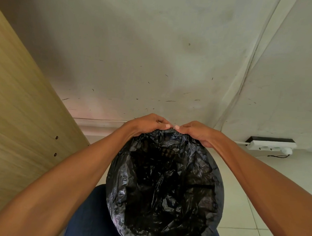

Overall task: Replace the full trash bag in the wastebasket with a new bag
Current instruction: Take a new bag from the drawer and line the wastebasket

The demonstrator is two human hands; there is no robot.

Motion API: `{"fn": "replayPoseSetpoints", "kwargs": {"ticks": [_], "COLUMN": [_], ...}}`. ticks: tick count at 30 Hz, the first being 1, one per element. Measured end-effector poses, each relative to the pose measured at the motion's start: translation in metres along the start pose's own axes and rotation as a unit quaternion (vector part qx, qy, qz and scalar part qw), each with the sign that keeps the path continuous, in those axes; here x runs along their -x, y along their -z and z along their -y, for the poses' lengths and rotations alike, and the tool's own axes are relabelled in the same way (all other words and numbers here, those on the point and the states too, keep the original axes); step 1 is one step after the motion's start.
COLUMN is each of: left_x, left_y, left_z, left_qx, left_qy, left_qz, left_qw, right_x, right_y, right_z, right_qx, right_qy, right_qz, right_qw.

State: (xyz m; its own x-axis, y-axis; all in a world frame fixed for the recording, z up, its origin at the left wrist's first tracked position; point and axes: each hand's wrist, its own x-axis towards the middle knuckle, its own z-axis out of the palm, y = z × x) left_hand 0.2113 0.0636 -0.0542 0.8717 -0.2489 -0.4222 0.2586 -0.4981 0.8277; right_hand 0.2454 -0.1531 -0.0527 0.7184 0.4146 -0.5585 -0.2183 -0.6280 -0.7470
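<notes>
Black, thin plastic bag (166, 182) is lining the wastebasket (222, 198), draping over its rim. Left hand (147, 124) and right hand (196, 133) are each pinching the film at the far rim. Light, soft, slippery and easily torn, it is probably asking for bunched-hem grips.
</notes>
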Motion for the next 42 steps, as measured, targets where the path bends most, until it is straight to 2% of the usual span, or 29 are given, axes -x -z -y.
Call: {"fn": "replayPoseSetpoints", "kwargs": {"ticks": [4,7,15,23,29,36,39,42], "left_x": [-0.004,-0.007,-0.004,-0.004,0.000,0.007,0.009,0.017], "left_y": [-0.001,-0.001,0.001,-0.001,-0.001,-0.006,-0.002,0.006], "left_z": [-0.002,-0.003,-0.008,-0.011,0.002,0.013,0.016,0.020], "left_qx": [-0.011,-0.032,-0.149,-0.218,-0.193,-0.047,-0.016,-0.005], "left_qy": [-0.002,0.001,-0.001,-0.004,-0.017,-0.026,-0.033,-0.027], "left_qz": [0.025,0.031,0.046,0.027,-0.004,-0.034,-0.068,-0.055], "left_qw": [1.000,0.999,0.988,0.976,0.981,0.998,0.997,0.998], "right_x": [-0.005,-0.008,-0.014,-0.014,-0.010,-0.003,-0.001,-0.003], "right_y": [0.002,0.002,-0.005,-0.009,-0.014,-0.023,-0.026,-0.025], "right_z": [0.008,0.010,0.006,0.010,0.011,0.009,0.009,0.003], "right_qx": [0.056,0.077,0.053,0.074,0.112,0.155,0.172,0.164], "right_qy": [-0.024,-0.027,-0.022,-0.056,-0.023,0.005,0.008,0.023], "right_qz": [0.037,0.025,0.003,0.046,0.019,0.020,0.005,-0.005], "right_qw": [0.997,0.996,0.998,0.995,0.993,0.988,0.985,0.986]}}
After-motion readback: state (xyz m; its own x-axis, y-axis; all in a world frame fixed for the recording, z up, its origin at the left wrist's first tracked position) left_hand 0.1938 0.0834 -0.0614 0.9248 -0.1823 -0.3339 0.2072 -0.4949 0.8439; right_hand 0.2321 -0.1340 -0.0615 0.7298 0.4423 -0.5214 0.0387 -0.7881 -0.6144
